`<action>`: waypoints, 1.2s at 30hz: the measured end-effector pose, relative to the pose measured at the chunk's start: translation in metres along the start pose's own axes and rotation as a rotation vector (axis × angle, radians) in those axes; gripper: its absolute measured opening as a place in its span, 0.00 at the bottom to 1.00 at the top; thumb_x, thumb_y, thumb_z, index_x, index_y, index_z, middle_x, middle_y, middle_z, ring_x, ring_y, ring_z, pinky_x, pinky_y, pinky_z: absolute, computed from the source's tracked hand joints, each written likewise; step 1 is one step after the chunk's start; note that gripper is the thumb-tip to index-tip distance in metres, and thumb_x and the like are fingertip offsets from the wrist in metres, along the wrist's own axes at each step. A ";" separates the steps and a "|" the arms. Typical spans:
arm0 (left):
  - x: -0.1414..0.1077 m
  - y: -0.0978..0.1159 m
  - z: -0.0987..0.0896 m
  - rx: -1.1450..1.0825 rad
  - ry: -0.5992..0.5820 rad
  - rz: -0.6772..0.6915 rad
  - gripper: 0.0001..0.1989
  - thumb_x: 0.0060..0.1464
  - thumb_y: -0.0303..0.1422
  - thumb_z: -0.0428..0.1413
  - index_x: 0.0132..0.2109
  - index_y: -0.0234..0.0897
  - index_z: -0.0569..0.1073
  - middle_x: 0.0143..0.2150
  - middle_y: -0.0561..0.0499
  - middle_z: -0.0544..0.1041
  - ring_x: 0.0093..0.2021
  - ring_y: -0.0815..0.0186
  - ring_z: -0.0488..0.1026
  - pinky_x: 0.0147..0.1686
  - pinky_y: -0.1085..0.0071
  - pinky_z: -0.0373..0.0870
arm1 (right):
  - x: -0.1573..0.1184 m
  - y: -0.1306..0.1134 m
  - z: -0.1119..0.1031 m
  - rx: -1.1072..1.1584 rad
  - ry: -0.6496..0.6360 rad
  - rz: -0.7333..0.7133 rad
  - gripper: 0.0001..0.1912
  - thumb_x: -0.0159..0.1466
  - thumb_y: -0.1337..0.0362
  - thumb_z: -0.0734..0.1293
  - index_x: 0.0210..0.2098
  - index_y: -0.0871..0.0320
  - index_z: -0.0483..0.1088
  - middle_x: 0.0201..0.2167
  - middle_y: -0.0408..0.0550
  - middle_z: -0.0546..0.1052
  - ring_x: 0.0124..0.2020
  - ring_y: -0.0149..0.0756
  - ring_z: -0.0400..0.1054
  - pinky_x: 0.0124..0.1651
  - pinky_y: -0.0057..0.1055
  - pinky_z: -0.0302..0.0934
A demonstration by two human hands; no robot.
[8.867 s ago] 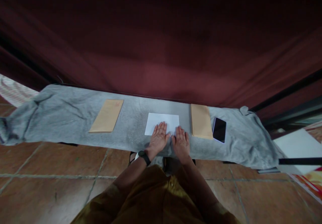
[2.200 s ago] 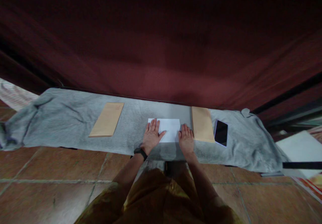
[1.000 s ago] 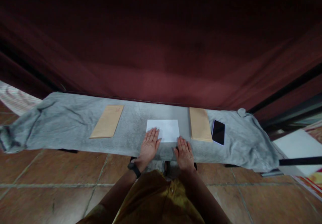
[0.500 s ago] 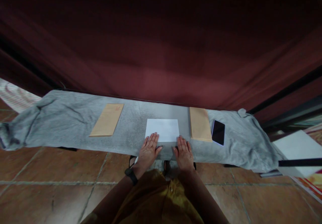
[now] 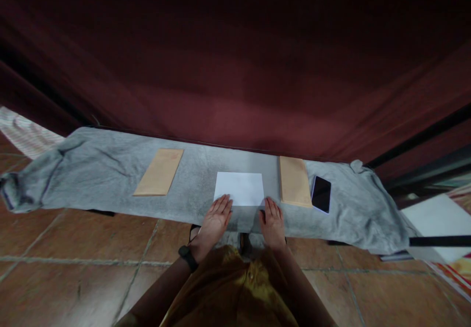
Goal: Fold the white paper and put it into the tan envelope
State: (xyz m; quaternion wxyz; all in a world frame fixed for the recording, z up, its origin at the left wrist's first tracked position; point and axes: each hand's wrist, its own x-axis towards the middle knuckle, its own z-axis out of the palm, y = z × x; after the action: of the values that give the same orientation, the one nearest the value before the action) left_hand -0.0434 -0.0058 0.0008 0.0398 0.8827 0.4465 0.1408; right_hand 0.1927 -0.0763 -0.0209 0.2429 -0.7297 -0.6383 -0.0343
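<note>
My left hand (image 5: pixel 212 223) and right hand (image 5: pixel 274 223), fingers (image 5: pixel 221 205) outstretched and unclamped, should press evenly by both near corners of the white sheet (image 5: pixel 239 188).

We can read no text, label, brand, number or sign here. On the paper (image 5: pixel 239 188) we make out no writing. The left envelope (image 5: pixel 159 173) bears a faint reddish mark (image 5: pixel 173 153) near its far right corner, too blurred for us to tell letters from a stamp. At the right edge of our view lies a print (image 5: pixel 456 269) in red and yellow, partly cut off, and we can pick out no words on it. The watch (image 5: pixel 188 258) is too small for us to read.
</note>
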 end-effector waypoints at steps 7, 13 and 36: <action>0.014 0.019 0.004 -0.010 -0.005 -0.013 0.21 0.70 0.33 0.44 0.63 0.37 0.73 0.65 0.42 0.73 0.66 0.55 0.69 0.66 0.55 0.66 | 0.048 -0.014 -0.011 0.011 -0.120 0.261 0.19 0.72 0.63 0.58 0.56 0.60 0.74 0.51 0.62 0.78 0.50 0.50 0.73 0.54 0.42 0.64; 0.016 0.019 0.001 0.001 -0.001 -0.039 0.21 0.70 0.34 0.45 0.63 0.38 0.73 0.64 0.42 0.75 0.65 0.54 0.70 0.65 0.54 0.65 | 0.067 -0.012 -0.011 0.362 -0.189 0.535 0.14 0.68 0.57 0.65 0.46 0.58 0.75 0.39 0.59 0.81 0.41 0.48 0.78 0.45 0.39 0.67; 0.031 -0.001 -0.011 -0.476 0.230 -0.106 0.17 0.70 0.34 0.45 0.52 0.38 0.77 0.54 0.44 0.81 0.57 0.60 0.76 0.61 0.58 0.73 | 0.009 -0.009 -0.017 1.059 -0.193 0.342 0.20 0.64 0.49 0.65 0.48 0.55 0.76 0.46 0.53 0.80 0.46 0.45 0.75 0.47 0.40 0.73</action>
State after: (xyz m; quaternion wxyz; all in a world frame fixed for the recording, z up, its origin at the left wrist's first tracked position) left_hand -0.0299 0.0190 0.0178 0.2027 0.8019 0.4482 0.3391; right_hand 0.1898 -0.0746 0.0000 0.5183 -0.6011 -0.4605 0.3974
